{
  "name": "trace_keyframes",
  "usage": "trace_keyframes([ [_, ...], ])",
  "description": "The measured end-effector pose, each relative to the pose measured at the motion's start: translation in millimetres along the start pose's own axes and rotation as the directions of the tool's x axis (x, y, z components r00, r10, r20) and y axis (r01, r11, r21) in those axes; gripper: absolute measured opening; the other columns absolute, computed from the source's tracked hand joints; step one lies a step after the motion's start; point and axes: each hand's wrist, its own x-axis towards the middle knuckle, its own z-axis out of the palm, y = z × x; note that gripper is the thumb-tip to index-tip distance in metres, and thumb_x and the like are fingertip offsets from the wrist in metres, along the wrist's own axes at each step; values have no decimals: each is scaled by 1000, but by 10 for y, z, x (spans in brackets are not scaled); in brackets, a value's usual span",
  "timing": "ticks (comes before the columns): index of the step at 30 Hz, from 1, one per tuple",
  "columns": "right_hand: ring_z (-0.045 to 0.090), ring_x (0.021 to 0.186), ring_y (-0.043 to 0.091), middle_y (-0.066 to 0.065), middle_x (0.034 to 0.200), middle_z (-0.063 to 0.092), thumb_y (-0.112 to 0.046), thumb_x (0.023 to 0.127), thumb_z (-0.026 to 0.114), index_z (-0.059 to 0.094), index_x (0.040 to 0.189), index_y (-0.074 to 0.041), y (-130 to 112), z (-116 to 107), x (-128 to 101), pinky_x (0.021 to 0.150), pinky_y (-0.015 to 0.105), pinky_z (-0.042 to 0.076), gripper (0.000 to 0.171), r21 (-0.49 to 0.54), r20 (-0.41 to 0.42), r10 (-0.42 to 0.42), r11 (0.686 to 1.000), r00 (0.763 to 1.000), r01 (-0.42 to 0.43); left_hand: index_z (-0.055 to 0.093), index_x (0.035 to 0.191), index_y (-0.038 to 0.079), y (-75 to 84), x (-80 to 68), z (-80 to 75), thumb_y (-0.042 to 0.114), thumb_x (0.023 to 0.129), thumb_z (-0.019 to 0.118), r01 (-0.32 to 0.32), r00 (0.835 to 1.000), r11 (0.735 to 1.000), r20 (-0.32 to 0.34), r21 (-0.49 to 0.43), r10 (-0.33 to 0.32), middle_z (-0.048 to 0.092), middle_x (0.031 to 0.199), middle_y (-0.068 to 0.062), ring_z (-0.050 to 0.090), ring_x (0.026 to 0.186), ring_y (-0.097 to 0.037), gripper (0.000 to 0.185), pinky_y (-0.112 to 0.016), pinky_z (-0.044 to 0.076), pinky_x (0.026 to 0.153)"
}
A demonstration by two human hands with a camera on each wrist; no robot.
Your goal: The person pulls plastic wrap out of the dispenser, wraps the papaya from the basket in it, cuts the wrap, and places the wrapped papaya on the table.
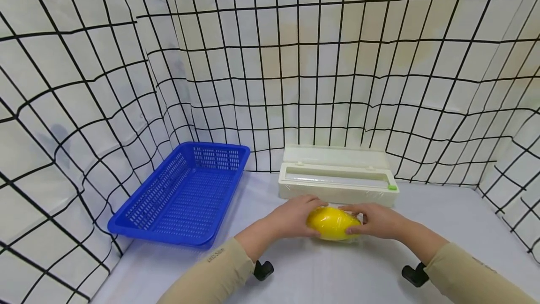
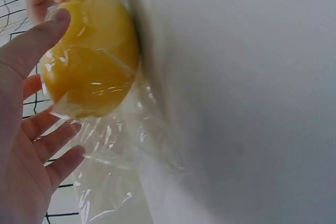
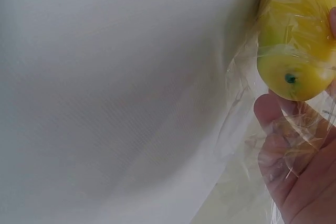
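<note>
A glossy yellow mango (image 1: 332, 224) with a green stem dot lies low over the white table, wrapped in clear cling film (image 2: 113, 166). My left hand (image 1: 295, 217) holds its left end, the thumb on the near side and the other fingers spread behind. At the tapered stem end, my right hand (image 1: 375, 219) grips the fruit between thumb and fingers. In the right wrist view, loose film (image 3: 239, 87) trails from the mango and drapes over the right fingers. Just behind the hands stands a white cling film dispenser (image 1: 337, 196), its lid raised and a roll inside.
A blue plastic basket (image 1: 168, 237) with slotted sides sits to the left on the white table (image 1: 329, 280). Black wire grid panels (image 1: 299, 43) backed with white sheeting enclose the table at the back and both sides. A green slider (image 1: 393, 187) is on the dispenser's right end.
</note>
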Motion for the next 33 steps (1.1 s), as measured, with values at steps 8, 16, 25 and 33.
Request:
trace_keyframes([
  [8,56,80,16,3,113,64,-54,82,75,50,146,-23,11,7,-54,67,31,49,76,37,-4,32,999,999,-32,49,144,27,12,60,90,43,81,82,-3,1000,1000,23,-30,4,50,142,7,49,126,-12,73,-33,40,107],
  [16,59,108,25,8,127,62,-56,83,73,49,146,-15,104,-134,-174,91,50,50,78,-6,-150,52,999,987,-53,49,144,29,-21,95,64,44,80,81,2,1000,999,21,-42,-1,51,142,8,50,127,-12,74,-34,41,106],
  [25,54,124,32,6,145,48,-52,75,82,44,149,-28,-30,-22,-133,95,55,48,87,-160,-206,-140,981,968,108,48,145,29,-92,129,46,48,82,77,3,1000,997,24,-75,-1,52,141,9,51,123,-10,72,-33,42,105],
  [33,56,118,27,3,135,54,-39,75,86,52,143,-25,-32,152,7,97,50,49,77,-224,-188,-213,960,959,169,39,150,26,-148,178,71,46,83,77,90,996,967,49,-237,-81,54,140,8,54,117,-8,79,-33,44,102],
])
